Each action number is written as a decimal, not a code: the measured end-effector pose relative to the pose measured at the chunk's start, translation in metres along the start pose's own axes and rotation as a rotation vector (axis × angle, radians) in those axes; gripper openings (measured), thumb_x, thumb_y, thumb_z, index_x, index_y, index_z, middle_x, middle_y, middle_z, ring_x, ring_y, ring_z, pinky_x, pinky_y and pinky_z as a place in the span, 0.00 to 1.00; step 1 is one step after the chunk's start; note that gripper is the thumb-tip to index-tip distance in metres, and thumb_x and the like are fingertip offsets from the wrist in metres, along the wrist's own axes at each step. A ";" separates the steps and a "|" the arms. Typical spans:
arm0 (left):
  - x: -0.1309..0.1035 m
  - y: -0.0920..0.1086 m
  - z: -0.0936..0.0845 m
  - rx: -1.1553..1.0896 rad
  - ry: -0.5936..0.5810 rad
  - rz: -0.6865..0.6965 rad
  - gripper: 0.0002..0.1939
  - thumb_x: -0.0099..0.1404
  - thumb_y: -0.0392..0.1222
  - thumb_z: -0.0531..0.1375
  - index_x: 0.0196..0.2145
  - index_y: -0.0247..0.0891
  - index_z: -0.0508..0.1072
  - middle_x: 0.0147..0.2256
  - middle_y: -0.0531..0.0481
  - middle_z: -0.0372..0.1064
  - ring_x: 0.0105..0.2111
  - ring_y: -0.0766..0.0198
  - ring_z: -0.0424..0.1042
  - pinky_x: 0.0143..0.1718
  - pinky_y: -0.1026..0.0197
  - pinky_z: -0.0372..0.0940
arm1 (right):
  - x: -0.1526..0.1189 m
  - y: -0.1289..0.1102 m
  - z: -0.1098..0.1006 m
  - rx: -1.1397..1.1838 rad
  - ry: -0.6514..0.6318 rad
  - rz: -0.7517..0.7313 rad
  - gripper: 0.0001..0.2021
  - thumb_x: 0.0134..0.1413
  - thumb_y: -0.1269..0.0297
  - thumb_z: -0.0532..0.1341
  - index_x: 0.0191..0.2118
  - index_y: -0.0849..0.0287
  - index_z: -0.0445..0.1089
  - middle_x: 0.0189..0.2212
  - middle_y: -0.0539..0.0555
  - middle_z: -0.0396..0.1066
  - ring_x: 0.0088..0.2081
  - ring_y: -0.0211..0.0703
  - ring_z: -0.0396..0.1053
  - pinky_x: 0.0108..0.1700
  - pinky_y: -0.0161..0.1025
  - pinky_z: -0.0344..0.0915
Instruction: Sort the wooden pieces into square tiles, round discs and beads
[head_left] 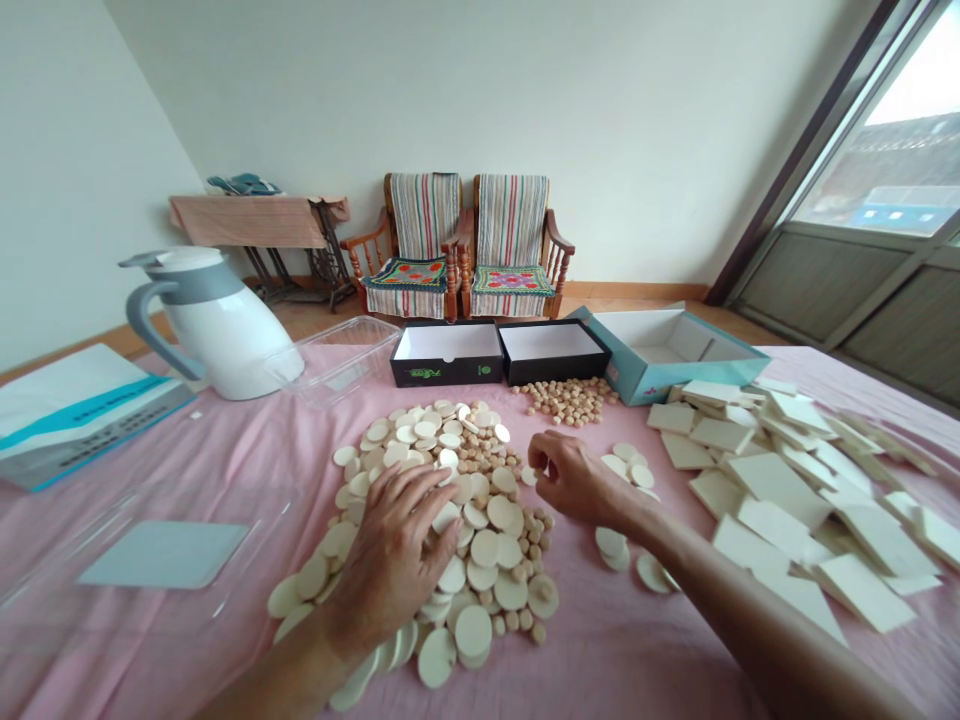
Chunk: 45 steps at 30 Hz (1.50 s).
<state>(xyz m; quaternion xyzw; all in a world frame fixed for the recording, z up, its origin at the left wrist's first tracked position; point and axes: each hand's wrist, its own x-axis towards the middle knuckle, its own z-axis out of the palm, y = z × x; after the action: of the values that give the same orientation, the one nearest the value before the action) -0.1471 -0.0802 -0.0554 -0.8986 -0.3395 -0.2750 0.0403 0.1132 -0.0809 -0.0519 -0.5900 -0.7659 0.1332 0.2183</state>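
Observation:
My left hand [401, 550] lies palm down over a heap of round wooden discs [484, 548], its fingers stretched out and touching the discs. Small wooden beads or cubes [532, 540] are mixed in along the heap's right side. Just right of the heap, my right hand [574, 475] is closed with its fingers curled in. Whatever it may hold is hidden. A few loose discs [611, 545] lie beneath and beside the right forearm. Beyond that hand is a separate pile of small wooden pieces [574, 398].
Two black boxes [448, 372] and a blue box [652, 385] stand along the back. Square wooden tiles [780, 485] are heaped at right. At left are a white jug [225, 335], a packet [90, 415], a clear plastic tray [341, 360] and a clear lid [165, 555].

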 end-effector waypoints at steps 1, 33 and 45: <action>0.000 0.000 0.000 -0.001 0.001 -0.001 0.15 0.64 0.38 0.56 0.48 0.40 0.70 0.50 0.46 0.69 0.53 0.55 0.64 0.59 0.43 0.54 | 0.002 0.006 -0.003 -0.026 0.055 0.033 0.08 0.42 0.78 0.55 0.30 0.59 0.62 0.27 0.50 0.64 0.28 0.36 0.60 0.30 0.33 0.52; 0.000 -0.001 0.002 0.001 -0.006 -0.001 0.15 0.64 0.38 0.56 0.49 0.41 0.70 0.50 0.46 0.69 0.54 0.55 0.63 0.60 0.44 0.53 | -0.014 -0.023 -0.008 -0.043 -0.266 -0.027 0.09 0.43 0.76 0.55 0.32 0.58 0.67 0.31 0.53 0.69 0.31 0.38 0.65 0.31 0.34 0.53; -0.001 -0.001 0.001 -0.005 -0.023 -0.013 0.14 0.65 0.38 0.56 0.49 0.40 0.69 0.51 0.47 0.68 0.55 0.56 0.62 0.59 0.45 0.53 | -0.003 0.002 -0.038 -0.103 -0.110 0.132 0.08 0.48 0.77 0.55 0.34 0.62 0.67 0.33 0.55 0.68 0.32 0.38 0.63 0.35 0.34 0.55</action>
<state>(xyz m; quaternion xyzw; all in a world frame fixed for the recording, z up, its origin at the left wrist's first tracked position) -0.1479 -0.0803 -0.0565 -0.8995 -0.3451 -0.2660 0.0322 0.1337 -0.0850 -0.0204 -0.6415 -0.7419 0.1401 0.1362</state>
